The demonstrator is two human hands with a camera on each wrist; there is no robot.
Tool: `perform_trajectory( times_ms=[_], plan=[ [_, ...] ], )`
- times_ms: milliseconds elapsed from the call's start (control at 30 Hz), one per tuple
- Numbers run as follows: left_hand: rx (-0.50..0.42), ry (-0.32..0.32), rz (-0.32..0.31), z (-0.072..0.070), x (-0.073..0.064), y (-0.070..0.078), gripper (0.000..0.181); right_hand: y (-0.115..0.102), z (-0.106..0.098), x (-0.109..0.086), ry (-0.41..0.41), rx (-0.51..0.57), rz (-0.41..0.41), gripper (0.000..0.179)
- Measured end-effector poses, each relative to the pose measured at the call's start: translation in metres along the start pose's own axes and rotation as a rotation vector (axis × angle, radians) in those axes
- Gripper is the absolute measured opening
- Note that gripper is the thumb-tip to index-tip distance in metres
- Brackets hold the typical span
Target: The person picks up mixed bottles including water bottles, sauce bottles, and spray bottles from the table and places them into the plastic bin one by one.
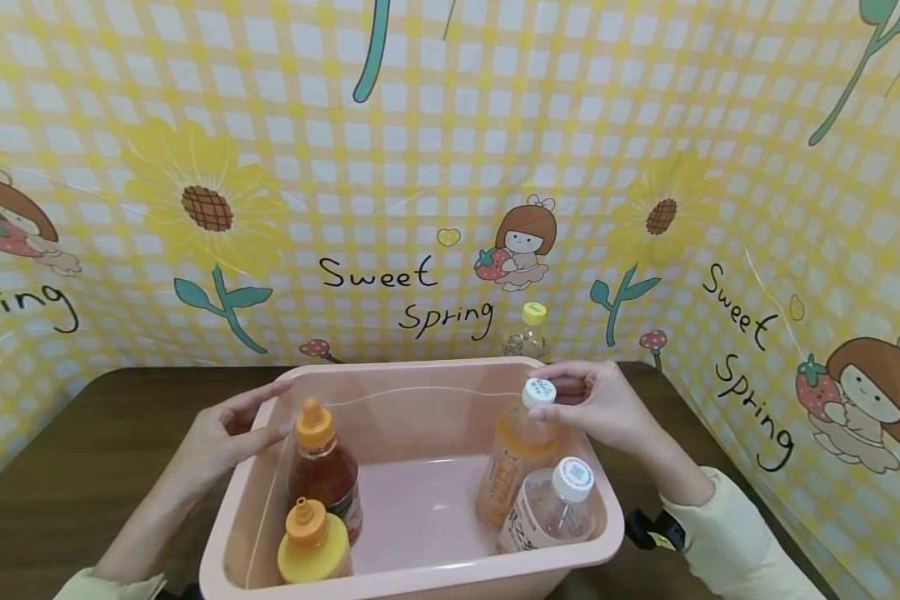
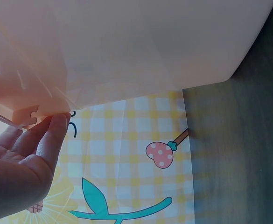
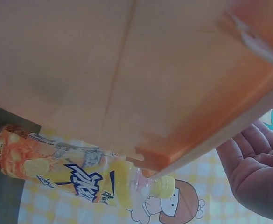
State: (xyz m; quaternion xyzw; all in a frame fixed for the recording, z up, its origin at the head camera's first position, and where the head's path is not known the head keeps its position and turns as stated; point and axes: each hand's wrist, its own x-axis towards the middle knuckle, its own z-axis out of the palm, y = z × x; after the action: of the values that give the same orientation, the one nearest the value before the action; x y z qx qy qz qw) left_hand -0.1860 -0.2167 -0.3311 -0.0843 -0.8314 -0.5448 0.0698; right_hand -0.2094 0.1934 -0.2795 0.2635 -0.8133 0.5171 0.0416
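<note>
A pink plastic bin [image 1: 420,575] stands on the table. My left hand [image 1: 225,433] grips its left rim, thumb on top and fingers beneath the edge, as the left wrist view shows the hand [image 2: 29,154] from below. At the bin's right side, my right hand [image 1: 596,404] pinches the white cap of an orange drink bottle [image 1: 513,467], which is upright inside. In front of that bottle leans a clear bottle [image 1: 547,512] with a white cap. Along the left wall are a dark red squeeze bottle [image 1: 326,479] and a yellow squeeze bottle [image 1: 315,550], both with orange tops.
Behind the bin's back right corner stands a yellow-capped drink bottle [image 1: 525,337], its orange label [image 3: 71,170] showing in the right wrist view. The dark wooden table [image 1: 52,450] meets a yellow checked cloth [image 1: 390,167] at the back and right.
</note>
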Motion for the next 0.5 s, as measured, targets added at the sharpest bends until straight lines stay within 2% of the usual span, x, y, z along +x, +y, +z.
perform_trajectory(
  times_ms=[300,500],
  plan=[
    [-0.004,-0.001,0.0,-0.0002,0.0006,-0.0001,0.052,0.0007,-0.0019,0.0009,0.006,-0.034,0.01,0.037],
    [0.032,-0.002,-0.004,0.0002,-0.0005,0.001,0.052,0.0025,-0.0003,0.0023,-0.026,-0.024,0.003,0.042]
  ],
)
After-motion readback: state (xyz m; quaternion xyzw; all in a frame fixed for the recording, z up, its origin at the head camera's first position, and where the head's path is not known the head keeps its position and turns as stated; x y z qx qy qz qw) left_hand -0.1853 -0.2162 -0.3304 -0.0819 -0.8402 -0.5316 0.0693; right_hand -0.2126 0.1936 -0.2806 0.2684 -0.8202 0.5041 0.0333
